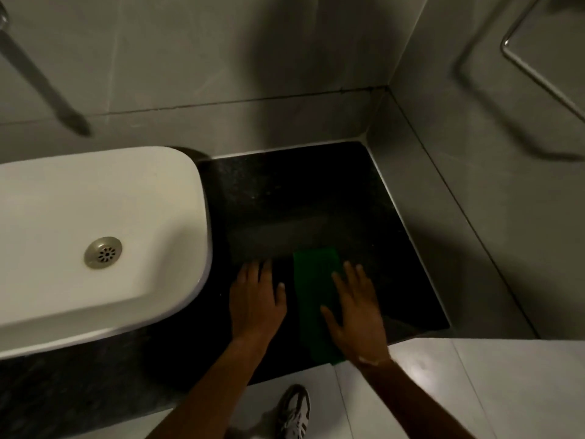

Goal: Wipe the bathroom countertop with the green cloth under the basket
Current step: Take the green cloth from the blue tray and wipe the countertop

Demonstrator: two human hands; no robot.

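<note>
The green cloth (pixel 311 286) lies flat as a long folded strip on the dark speckled countertop (pixel 300 198), near its front edge. My right hand (pixel 356 315) rests palm down on the cloth's right side with its fingers spread. My left hand (pixel 256 296) lies flat on the bare countertop just left of the cloth, fingers together, holding nothing. No basket is in view.
A white vessel sink (pixel 95 236) with a metal drain (pixel 103 252) stands on the left, its rim close to my left hand. Grey tiled walls close the counter at the back and right. A metal towel rail (pixel 538 68) hangs at upper right. My shoe (pixel 294 410) stands on the floor below.
</note>
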